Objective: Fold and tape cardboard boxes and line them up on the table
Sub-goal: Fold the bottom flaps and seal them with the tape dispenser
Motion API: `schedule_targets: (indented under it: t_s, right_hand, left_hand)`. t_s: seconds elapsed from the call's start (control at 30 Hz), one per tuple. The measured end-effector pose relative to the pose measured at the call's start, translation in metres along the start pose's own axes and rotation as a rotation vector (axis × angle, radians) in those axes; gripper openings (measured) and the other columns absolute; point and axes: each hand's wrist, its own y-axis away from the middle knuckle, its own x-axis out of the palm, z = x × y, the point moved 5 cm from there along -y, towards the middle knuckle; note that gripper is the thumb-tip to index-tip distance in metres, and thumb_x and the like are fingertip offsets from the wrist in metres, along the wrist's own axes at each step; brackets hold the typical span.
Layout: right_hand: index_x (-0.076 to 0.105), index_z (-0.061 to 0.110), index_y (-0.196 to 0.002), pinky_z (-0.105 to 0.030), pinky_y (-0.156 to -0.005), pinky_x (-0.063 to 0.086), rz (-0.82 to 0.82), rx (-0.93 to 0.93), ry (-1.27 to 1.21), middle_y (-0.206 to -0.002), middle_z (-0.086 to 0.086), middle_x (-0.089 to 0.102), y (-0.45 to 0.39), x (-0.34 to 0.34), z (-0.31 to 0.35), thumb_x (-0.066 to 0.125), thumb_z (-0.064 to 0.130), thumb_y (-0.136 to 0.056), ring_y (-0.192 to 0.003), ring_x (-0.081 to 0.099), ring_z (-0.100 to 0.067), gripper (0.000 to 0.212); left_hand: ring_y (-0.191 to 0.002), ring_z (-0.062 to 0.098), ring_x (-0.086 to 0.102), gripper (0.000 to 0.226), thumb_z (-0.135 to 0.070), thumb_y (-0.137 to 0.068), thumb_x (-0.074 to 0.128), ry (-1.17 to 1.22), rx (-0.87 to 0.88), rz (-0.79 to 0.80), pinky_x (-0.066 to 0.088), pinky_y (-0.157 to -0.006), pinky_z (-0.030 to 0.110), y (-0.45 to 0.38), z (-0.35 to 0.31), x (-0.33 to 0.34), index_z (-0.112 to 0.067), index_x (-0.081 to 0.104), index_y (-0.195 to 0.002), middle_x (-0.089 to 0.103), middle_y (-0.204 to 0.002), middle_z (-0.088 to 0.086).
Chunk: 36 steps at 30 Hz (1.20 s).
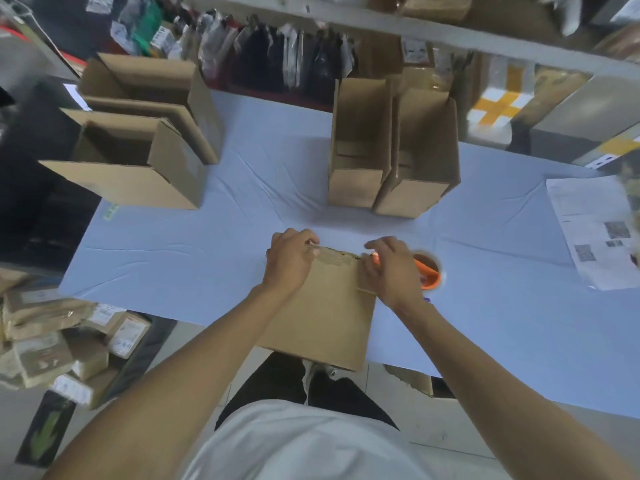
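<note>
Table [207,258]: four boxes [360,168] stand open. Fifth box [322,313] at near edge, light, stiff, likely empty; hold by edges. Left hand [289,259] grips far rim; right hand [393,271] curls round tape dispenser [427,271].

Both hands [341,263] on flat cardboard box [325,313]

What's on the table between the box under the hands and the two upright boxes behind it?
Nothing: the head view shows only bare blue tablecloth between that box and the upright boxes.
</note>
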Motion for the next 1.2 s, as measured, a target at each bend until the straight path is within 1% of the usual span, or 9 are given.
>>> schedule_targets:
  t_s: [0.1,0.37,0.6,0.67,0.8,0.87,0.93,1.07,1.2]
  right_hand:
    - [0.068,0.014,-0.107,-0.04,-0.083,0.044,0.163,-0.023,-0.105,-0.105,-0.006,0.063,-0.012,0.026,0.035,0.064,0.022,-0.089,-0.1,0.054,-0.024,0.019]
    - [0.068,0.02,-0.069,-0.025,-0.061,0.044,0.182,0.3,-0.412,-0.07,0.01,0.066,-0.031,0.037,0.032,0.076,0.015,-0.078,-0.071,0.061,-0.012,0.013]
    - [0.069,0.02,-0.071,-0.01,-0.057,0.037,0.114,0.301,-0.335,-0.07,0.011,0.065,-0.019,0.03,0.017,0.076,0.018,-0.081,-0.069,0.059,-0.008,0.012]
    - [0.068,0.02,-0.07,-0.013,-0.058,0.04,0.047,0.384,-0.408,-0.071,0.01,0.067,-0.014,0.033,0.017,0.074,0.017,-0.082,-0.069,0.06,-0.008,0.014]
    - [0.063,0.022,-0.066,-0.018,-0.057,0.04,-0.075,0.509,-0.47,-0.067,0.012,0.066,-0.012,0.031,0.014,0.071,0.021,-0.085,-0.066,0.059,-0.005,0.021]
    - [0.061,0.011,-0.065,-0.023,-0.055,0.039,-0.068,0.514,-0.475,-0.061,0.006,0.062,-0.009,0.028,0.012,0.067,0.026,-0.087,-0.059,0.055,-0.011,0.028]
    - [0.056,0.002,-0.064,-0.034,-0.058,0.038,-0.061,0.466,-0.362,-0.061,-0.009,0.06,-0.003,0.022,0.005,0.06,0.03,-0.092,-0.061,0.054,-0.024,0.04]
    - [0.061,0.005,-0.096,-0.039,-0.068,0.046,-0.131,0.413,0.02,-0.098,-0.014,0.06,0.018,0.001,-0.032,0.065,0.031,-0.087,-0.091,0.056,-0.031,0.027]
    - [0.046,0.013,-0.126,-0.041,-0.079,0.051,0.136,0.366,0.286,-0.117,-0.011,0.059,0.026,0.006,-0.062,0.077,0.036,-0.079,-0.103,0.058,-0.032,0.06]
  left_hand:
    - [-0.099,0.018,0.05,0.007,-0.017,-0.086,0.065,0.054,0.039,0.037,0.042,-0.088,0.035,-0.007,0.001,-0.007,-0.02,0.069,-0.092,0.058,-0.093,-0.007]
    - [-0.069,-0.003,0.054,0.016,-0.007,-0.077,0.072,0.173,0.05,0.112,0.035,-0.061,0.009,-0.025,0.005,-0.006,-0.018,0.063,-0.069,0.059,-0.076,-0.01]
    - [-0.077,0.003,0.055,0.011,-0.006,-0.08,0.069,0.169,0.08,0.123,0.038,-0.07,0.023,-0.026,0.009,-0.008,-0.015,0.067,-0.074,0.061,-0.081,-0.01]
    - [-0.095,0.017,0.053,0.004,-0.014,-0.084,0.069,-0.017,0.128,0.023,0.039,-0.08,0.031,-0.024,-0.001,-0.011,-0.015,0.07,-0.087,0.062,-0.094,-0.004]
    - [-0.118,0.032,0.042,0.046,-0.035,-0.08,0.072,-0.516,0.182,-0.183,0.037,-0.093,0.045,-0.006,-0.021,-0.009,-0.022,0.056,-0.121,0.048,-0.128,0.009]
    - [-0.118,0.035,0.041,0.056,-0.045,-0.077,0.071,-0.557,0.146,-0.163,0.037,-0.089,0.046,0.004,-0.026,0.003,-0.021,0.052,-0.123,0.045,-0.132,0.015]
    - [-0.132,0.037,0.031,0.069,-0.054,-0.08,0.064,-0.562,0.122,-0.056,0.032,-0.101,0.049,0.01,-0.023,0.019,-0.019,0.043,-0.136,0.034,-0.146,0.019]
    - [-0.15,0.032,0.001,0.086,-0.059,-0.087,0.054,-0.596,0.254,0.046,0.005,-0.121,0.044,0.009,-0.014,0.028,-0.014,0.021,-0.153,0.006,-0.163,0.016]
    - [-0.151,0.024,-0.01,0.094,-0.062,-0.085,0.056,-0.576,0.296,0.153,-0.005,-0.121,0.038,0.003,-0.015,0.018,-0.021,0.011,-0.156,-0.008,-0.165,0.006]
